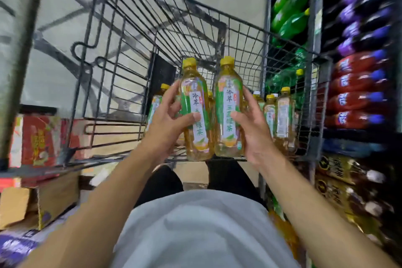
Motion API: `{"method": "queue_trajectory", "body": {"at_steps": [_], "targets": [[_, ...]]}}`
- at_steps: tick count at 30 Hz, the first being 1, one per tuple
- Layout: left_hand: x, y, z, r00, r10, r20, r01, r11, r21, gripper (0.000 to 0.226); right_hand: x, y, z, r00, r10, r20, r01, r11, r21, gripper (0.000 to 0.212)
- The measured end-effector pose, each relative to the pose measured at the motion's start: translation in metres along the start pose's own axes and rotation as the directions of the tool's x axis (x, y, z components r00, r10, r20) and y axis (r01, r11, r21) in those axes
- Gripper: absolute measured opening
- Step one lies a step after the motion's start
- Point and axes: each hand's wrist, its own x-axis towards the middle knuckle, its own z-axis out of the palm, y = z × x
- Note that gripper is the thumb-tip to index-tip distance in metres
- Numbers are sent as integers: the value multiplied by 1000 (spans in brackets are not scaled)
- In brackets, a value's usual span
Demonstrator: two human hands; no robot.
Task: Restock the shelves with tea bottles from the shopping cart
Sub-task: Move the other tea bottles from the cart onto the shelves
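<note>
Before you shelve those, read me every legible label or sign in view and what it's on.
"冷萃" above "绿茶": label of the tea bottle in the right hand.
"冷萃", "茶": label of the tea bottle in the left hand, partly covered.
Cart bottles, shelf drinks, red box: too blurred.

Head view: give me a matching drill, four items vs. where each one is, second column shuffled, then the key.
Items
1. left hand
2. right hand
3. loose tea bottles
4. green soda bottles

Places
A. standing in the shopping cart, right of both hands
B. gripping the tea bottle nearer the shelf
C. lying on the shelf, upper right
D. gripping the tea bottle farther from the shelf

Pairs: 1-D, 2-B, 3-A, 4-C
</note>
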Motion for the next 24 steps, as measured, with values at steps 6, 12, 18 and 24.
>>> {"method": "queue_trajectory", "body": {"at_steps": [6,12,18,24], "targets": [[-37,27,-34,980,83,183,-100,991,84,85,-68,33,44,966,-210,-148,217,975,36,64],[-81,25,-66,936,64,347,-145,967,212,80,-142,79,80,888,-308,-342,359,929,95,78],[-118,17,-55,852,-16,523,-160,943,290,79,-215,111,87,787,-373,-491,489,863,128,70],[-174,-8,-17,738,-100,667,-197,914,356,82,-296,148,80,627,-392,-673,630,764,141,66]]}}
